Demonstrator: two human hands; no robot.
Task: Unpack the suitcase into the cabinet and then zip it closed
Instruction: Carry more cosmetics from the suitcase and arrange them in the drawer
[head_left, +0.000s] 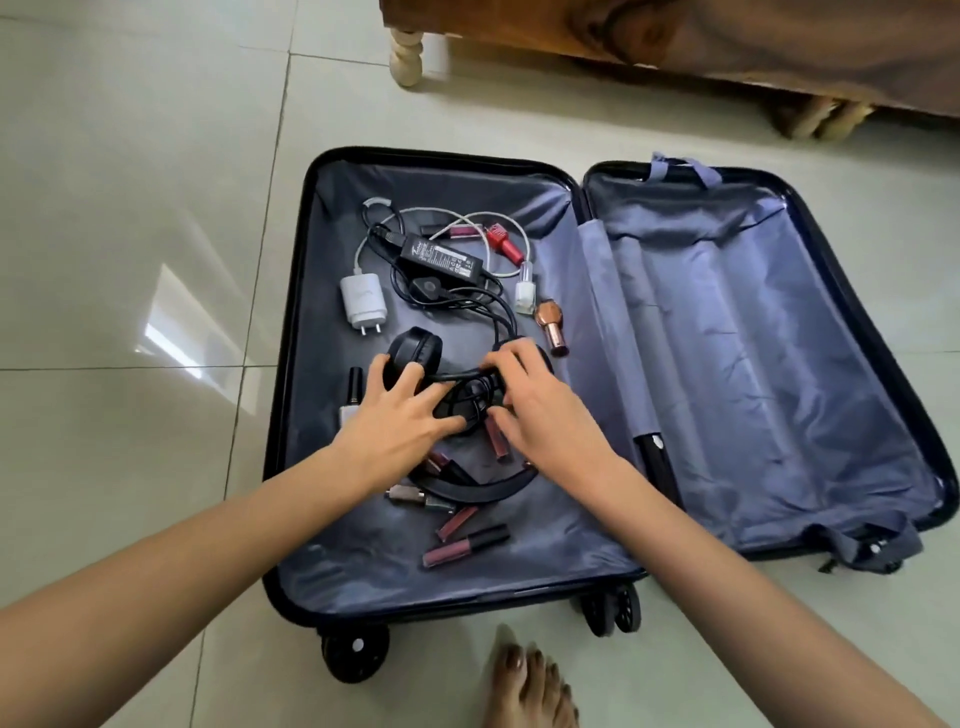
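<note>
Both bare arms reach from the lower corners of the frame into the left half of an open suitcase (727, 322), which lies flat on the tiled floor (130, 208) at centre frame. The left hand (400, 421), palm down, spreads its fingers apart over one ear cup of black headphones (415, 351). The right hand (540, 415) curls its fingers round the other cup and a black cable (462, 375).

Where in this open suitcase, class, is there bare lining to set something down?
The whole right half is bare lining. In the left half, mainly the near strip below the lip gloss tubes. Crowded: its middle, with headphones, black adapter, white charger.
</note>
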